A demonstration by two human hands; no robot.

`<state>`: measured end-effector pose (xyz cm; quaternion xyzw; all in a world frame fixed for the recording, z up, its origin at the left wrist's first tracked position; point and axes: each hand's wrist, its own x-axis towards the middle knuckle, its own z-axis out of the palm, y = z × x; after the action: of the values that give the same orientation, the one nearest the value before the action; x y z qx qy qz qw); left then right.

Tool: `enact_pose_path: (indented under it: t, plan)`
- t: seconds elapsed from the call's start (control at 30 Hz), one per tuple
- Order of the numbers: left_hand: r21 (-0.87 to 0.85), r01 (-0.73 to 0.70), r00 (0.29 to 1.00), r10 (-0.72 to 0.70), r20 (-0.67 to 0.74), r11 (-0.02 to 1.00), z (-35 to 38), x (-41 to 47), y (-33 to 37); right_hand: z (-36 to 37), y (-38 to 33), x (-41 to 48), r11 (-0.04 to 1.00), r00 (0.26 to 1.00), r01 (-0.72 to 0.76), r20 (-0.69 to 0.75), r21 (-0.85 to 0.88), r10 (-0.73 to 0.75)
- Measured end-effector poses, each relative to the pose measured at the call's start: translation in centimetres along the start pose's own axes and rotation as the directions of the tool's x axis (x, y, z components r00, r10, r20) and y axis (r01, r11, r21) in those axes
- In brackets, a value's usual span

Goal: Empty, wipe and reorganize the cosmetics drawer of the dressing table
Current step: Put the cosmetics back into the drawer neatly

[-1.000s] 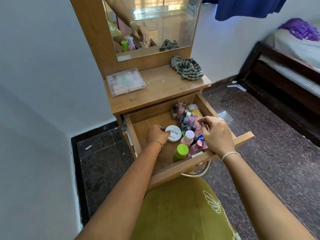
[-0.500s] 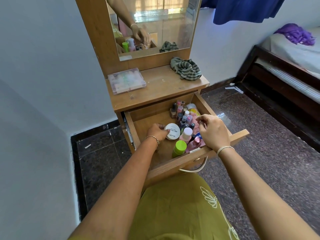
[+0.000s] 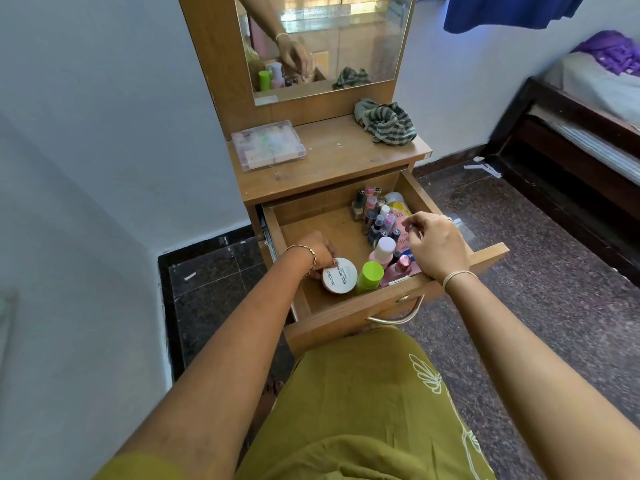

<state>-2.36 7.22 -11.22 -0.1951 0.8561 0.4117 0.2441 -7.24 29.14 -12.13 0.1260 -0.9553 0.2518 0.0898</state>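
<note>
Gripping the round white nail-polish tub (image 3: 340, 275) by its left edge, the left hand (image 3: 317, 252) is closing fingers around the rim; tub looks tilted, lid facing up at camera, near the drawer's front. Right hand (image 3: 437, 244) is hovering over the right side of the drawer (image 3: 349, 315), fingers loosely curled and pinching toward each other, but I cannot tell whether anything is held. Drawer is pulled out and nearly full: green-capped bottle (image 3: 370, 277) just beside the tub, pink bottles (image 3: 398, 268) and a cluster of small nail-polish bottles (image 3: 375, 216) toward the back right. Cloth (image 3: 385, 122) and clear plastic box (image 3: 268, 145) are sitting on the tabletop (image 3: 332, 161). Emptying is barely under way, judging by contents. Risk: edge grip on the tub could slip; the right hand dipping in could topple the upright bottles packed close together.
</note>
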Motion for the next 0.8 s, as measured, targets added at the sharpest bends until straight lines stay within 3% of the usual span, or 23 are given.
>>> enact_pose_path:
  t: [0.23,0.53,0.67,0.8]
  plan:
    - [0.142,-0.017,0.998,0.010,0.056,0.990,0.7,-0.6,0.1,-0.1,-0.1,0.1,1.000,1.000,-0.009,0.011,0.011,0.009]
    - [0.171,-0.042,0.997,0.030,0.072,0.984,0.9,-0.8,0.0,-0.2,-0.3,0.1,1.000,0.999,-0.019,0.037,0.016,0.018]
    - [-0.042,-0.108,0.981,0.099,-0.167,0.993,-0.4,-0.5,0.6,-0.5,-0.7,0.4,0.997,0.997,-0.026,0.081,0.074,0.020]
    - [-0.195,-0.266,0.881,0.155,-0.448,0.944,-3.3,-0.6,1.2,-0.8,-1.9,1.7,0.980,0.994,-0.099,0.060,0.173,0.090]
